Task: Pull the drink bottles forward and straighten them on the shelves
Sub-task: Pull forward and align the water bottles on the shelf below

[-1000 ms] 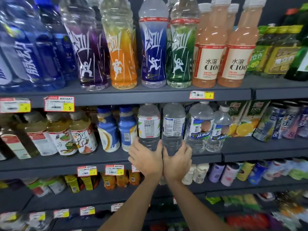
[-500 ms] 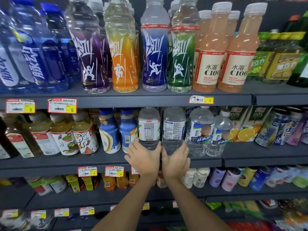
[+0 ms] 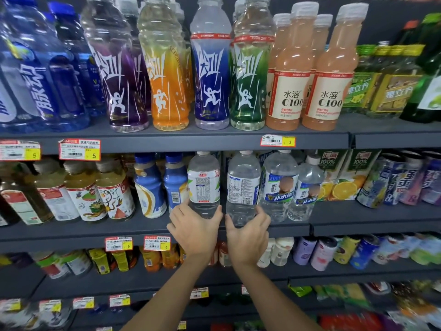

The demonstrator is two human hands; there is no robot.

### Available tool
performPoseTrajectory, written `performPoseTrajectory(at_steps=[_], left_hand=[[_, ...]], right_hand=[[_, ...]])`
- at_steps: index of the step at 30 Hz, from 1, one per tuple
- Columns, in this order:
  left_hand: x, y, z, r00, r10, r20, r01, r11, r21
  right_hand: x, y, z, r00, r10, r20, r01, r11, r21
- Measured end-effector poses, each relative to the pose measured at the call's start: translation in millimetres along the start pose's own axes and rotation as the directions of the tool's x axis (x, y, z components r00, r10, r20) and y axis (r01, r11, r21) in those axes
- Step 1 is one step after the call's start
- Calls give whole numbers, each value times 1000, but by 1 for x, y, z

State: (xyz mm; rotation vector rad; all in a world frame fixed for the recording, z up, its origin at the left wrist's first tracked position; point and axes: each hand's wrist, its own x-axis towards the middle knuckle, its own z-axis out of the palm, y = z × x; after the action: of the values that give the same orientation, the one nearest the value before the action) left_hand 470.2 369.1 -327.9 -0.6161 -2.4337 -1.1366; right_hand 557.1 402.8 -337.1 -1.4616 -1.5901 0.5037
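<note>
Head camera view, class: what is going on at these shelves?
A person is tidying shop drink shelves. The left hand grips the base of a clear white-labelled bottle; the right hand grips a second clear bottle beside it. Both stand upright near the front of the middle shelf, back labels facing out.

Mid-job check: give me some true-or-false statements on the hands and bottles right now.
1. The left hand grips the base of the left clear bottle on the middle shelf. True.
2. The right hand hangs free, touching nothing. False: it grips the right clear bottle near its base.
3. Both gripped bottles lie on their sides. False: both stand upright.
4. On the top shelf, the orange bottle stands between the purple bottle and the blue bottle. True.
</note>
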Motion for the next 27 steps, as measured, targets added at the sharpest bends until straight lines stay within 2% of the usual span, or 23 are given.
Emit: performPoseTrajectory(at_steps=[7,15,23,25,27], left_hand=[[1,17,-2,994,-63,92,58,996,61],[7,6,-9,993,-39,108,43,999,-31],[27,-24,-25,941,233,245,-176,957,-232],[25,-27,-27,939,251,234,-187,946,-265],[21,-28,-28,944,227,239,-141,934,-329]], right_hand=[[11,-12,-5,999,-27,-18,27,999,-24],[12,-10,-10,998,-37,-48,36,999,-22],[13,-3,-21,995,-97,-18,96,994,-56],[13,-1,-24,991,-132,-6,131,990,-43],[12,-1,-27,988,-152,7,152,988,-8]])
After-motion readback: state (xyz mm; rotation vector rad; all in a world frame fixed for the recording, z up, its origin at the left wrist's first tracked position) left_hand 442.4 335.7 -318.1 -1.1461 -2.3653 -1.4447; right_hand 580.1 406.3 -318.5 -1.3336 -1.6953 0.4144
